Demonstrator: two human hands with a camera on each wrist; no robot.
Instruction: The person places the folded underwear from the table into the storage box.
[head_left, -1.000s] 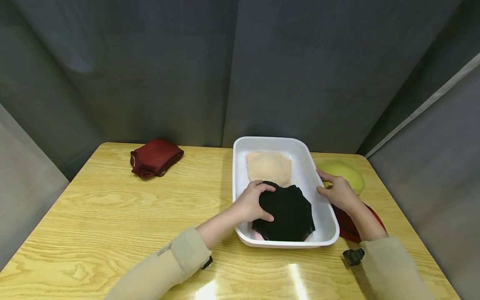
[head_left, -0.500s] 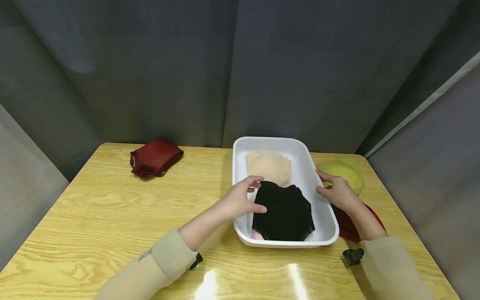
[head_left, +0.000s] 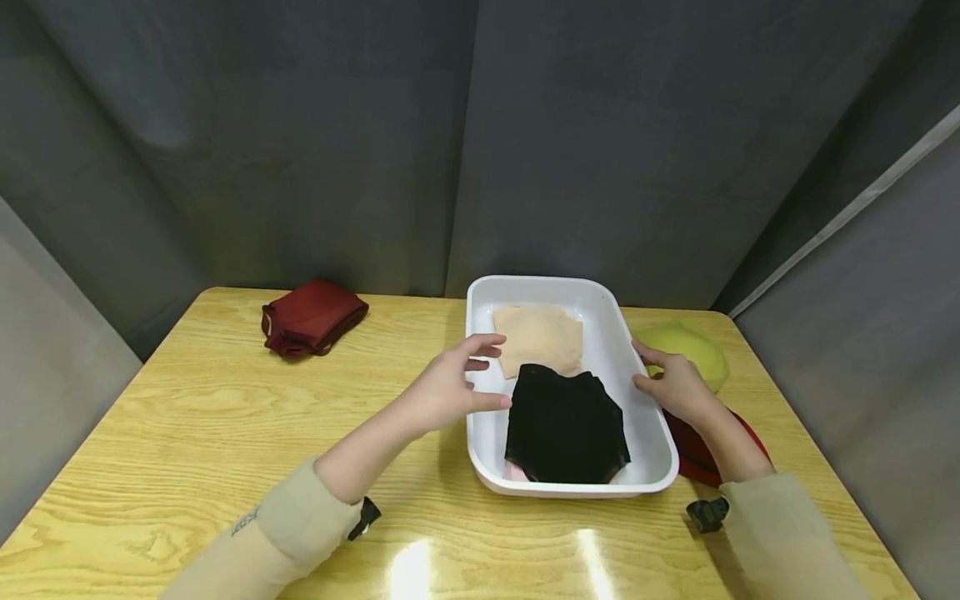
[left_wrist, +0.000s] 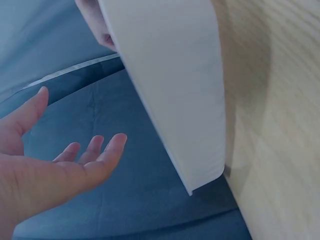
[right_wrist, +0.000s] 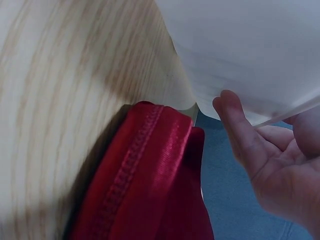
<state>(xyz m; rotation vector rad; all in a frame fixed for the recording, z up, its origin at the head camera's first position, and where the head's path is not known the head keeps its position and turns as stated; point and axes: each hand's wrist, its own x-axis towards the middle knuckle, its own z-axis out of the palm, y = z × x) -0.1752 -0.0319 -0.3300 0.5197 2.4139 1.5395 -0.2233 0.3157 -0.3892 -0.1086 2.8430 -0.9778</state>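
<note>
A white plastic basin (head_left: pixel 480 287) stands right of the table's middle. Inside lie a folded beige cloth (head_left: pixel 540 337) at the back and a folded black garment (head_left: pixel 567 429) in front, with a bit of pink fabric showing under the black one. My left hand (head_left: pixel 442 387) hovers over the basin's left rim, fingers spread and holding nothing; the left wrist view shows it apart from the basin wall. At the right rim, my right hand (head_left: pixel 678 387) pinches the basin, its fingers against the outer wall in the right wrist view.
A dark red folded garment (head_left: pixel 315 317) lies at the table's back left. Right of the basin are a yellow cloth (head_left: pixel 693 346) and a red garment (right_wrist: pixel 150 170), partly covered by the right arm. Grey curtains (head_left: pixel 337 150) rise behind the table.
My left hand has let go of the black garment and drawn back left to the basin's rim. The black garment stays in the basin. My right hand has not moved.
</note>
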